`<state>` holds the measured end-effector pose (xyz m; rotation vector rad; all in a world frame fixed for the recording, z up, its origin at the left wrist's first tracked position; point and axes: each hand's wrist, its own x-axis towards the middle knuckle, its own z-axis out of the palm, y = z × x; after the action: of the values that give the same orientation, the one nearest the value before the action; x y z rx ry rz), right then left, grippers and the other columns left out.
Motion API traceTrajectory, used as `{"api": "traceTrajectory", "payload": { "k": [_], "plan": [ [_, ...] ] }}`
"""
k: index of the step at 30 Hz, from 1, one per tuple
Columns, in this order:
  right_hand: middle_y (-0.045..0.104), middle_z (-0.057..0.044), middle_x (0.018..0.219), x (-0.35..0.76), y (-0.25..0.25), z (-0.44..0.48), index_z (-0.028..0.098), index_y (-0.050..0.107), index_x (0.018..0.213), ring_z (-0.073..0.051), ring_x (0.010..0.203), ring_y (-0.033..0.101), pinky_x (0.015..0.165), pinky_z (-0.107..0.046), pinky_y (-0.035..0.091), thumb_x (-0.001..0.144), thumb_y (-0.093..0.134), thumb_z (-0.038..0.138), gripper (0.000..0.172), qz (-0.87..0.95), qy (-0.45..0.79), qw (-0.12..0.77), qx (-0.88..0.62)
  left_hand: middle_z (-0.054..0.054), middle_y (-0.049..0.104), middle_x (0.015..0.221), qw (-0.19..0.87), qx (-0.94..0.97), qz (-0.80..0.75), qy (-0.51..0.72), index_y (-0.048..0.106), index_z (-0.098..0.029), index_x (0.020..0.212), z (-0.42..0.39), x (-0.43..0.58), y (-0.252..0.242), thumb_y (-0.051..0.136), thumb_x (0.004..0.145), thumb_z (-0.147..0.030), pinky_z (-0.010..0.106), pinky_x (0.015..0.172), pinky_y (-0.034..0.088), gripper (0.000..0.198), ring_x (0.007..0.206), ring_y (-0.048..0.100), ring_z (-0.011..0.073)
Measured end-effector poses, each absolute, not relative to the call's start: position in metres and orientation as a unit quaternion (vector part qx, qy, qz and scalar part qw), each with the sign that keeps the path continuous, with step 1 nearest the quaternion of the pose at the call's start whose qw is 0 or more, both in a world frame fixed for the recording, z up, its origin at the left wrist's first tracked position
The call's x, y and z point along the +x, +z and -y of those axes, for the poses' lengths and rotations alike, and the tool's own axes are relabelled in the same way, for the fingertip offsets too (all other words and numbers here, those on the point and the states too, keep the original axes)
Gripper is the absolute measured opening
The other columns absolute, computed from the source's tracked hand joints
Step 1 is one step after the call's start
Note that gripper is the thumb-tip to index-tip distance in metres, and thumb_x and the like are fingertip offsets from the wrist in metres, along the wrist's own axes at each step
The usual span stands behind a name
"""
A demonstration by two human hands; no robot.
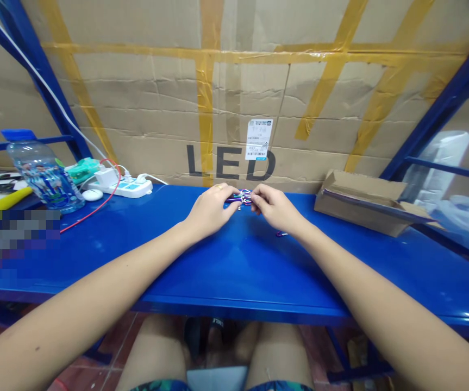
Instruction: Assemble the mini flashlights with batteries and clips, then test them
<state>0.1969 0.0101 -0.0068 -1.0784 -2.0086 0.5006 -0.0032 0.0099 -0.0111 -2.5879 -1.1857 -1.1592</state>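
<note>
Just above the blue table, my left hand (213, 209) is closed around a small shiny bundle of purple, blue and white strands (243, 196), possibly thin wires. My right hand (274, 207) pinches the right side of the same bundle with its thumb and forefinger. Between the two hands the middle of the bundle shows, while the fingers cover its ends. A tiny silvery piece (239, 207) sticks out below it. Under my right wrist lies a short purple and white piece (282, 234), partly hidden by the arm.
An open cardboard box (356, 209) stands to the right on the blue table (234, 266). At left are a water bottle (49, 176), a power strip (132, 188) with plugs, a red cable (91, 216) and yellow-handled tools (8, 198). A large taped carton (156, 119) backs the table.
</note>
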Motion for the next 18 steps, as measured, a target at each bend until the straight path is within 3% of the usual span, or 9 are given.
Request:
{"api": "traceTrajectory", "payload": {
  "k": [6, 12, 18],
  "plan": [
    [0.063, -0.002, 0.071, 0.198, -0.007, -0.015, 0.019, 0.048, 0.081, -0.012, 0.058, 0.059, 0.052, -0.025, 0.045, 0.093, 0.052, 0.026, 0.015, 0.720, 0.350, 0.428, -0.421, 0.006, 0.072, 0.100, -0.099, -0.813, 0.386, -0.425, 0.064, -0.017, 0.101, -0.016, -0.009, -0.008, 0.068, 0.081, -0.017, 0.034, 0.085, 0.051, 0.020, 0.090, 0.066, 0.0186],
    [0.066, -0.004, 0.071, 0.205, -0.009, -0.023, 0.018, 0.051, 0.081, -0.015, 0.059, 0.065, 0.052, -0.029, 0.052, 0.090, 0.062, 0.033, 0.021, 0.676, 0.433, 0.432, -0.411, 0.010, 0.070, 0.106, -0.227, -0.772, 0.359, -0.473, 0.062, -0.014, 0.102, -0.023, -0.012, -0.007, 0.065, 0.079, -0.011, 0.036, 0.089, 0.053, 0.023, 0.100, 0.066, 0.0192],
    [0.070, -0.006, 0.072, 0.207, -0.010, -0.020, 0.017, 0.055, 0.087, -0.018, 0.064, 0.069, 0.062, -0.033, 0.058, 0.085, 0.070, 0.036, 0.024, 0.676, 0.498, 0.388, -0.381, 0.003, 0.068, 0.074, -0.299, -0.727, 0.385, -0.483, 0.064, -0.014, 0.091, -0.024, -0.014, -0.002, 0.070, 0.078, -0.021, 0.028, 0.061, 0.051, 0.016, 0.061, 0.061, 0.0128]
  ]
}}
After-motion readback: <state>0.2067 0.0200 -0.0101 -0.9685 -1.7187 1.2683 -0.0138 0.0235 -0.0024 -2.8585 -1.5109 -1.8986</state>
